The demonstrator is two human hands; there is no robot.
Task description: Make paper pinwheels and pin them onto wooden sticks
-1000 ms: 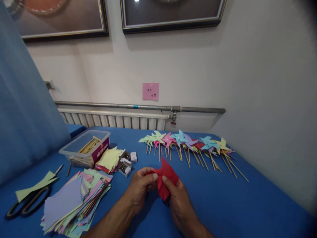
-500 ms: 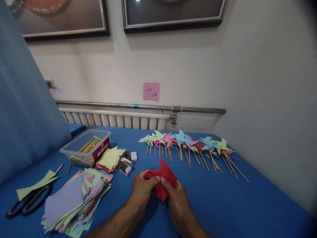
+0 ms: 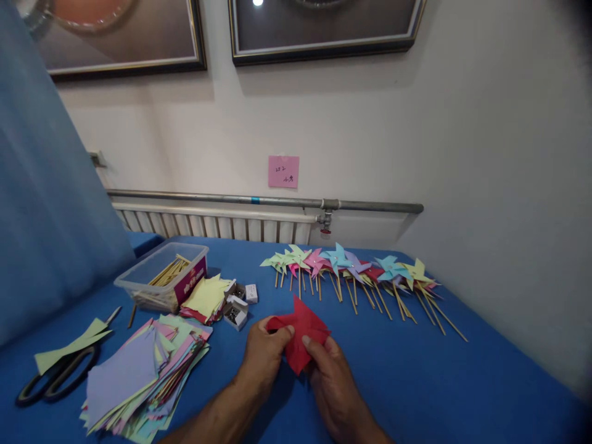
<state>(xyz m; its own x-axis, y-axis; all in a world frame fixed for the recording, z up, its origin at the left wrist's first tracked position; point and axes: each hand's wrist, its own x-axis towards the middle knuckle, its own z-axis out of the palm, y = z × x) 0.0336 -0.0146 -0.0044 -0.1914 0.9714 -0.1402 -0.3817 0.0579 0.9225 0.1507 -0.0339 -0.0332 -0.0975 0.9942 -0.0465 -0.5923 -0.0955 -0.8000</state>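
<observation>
Between my hands is a red paper pinwheel (image 3: 300, 336) with its corners folded in, held just above the blue table. My left hand (image 3: 266, 345) grips its left side, the thumb on top and the fingers behind. My right hand (image 3: 329, 367) pinches its right side, the thumb lying on the paper. No stick shows on the red paper. Left of my hands are small open boxes of metal pins (image 3: 235, 313) and a pile of yellow and red paper pieces (image 3: 206, 298).
A clear plastic tub (image 3: 161, 271) of wooden sticks stands at the back left. Near left lie a stack of coloured paper (image 3: 124, 376) and black-handled scissors (image 3: 69, 373) with green paper over them. Several pinwheels on sticks (image 3: 342, 262) lie along the back right.
My thumbs have moved slightly apart on the red pinwheel, baring more of its middle. The paper has turned a little. Both hands keep their hold.
</observation>
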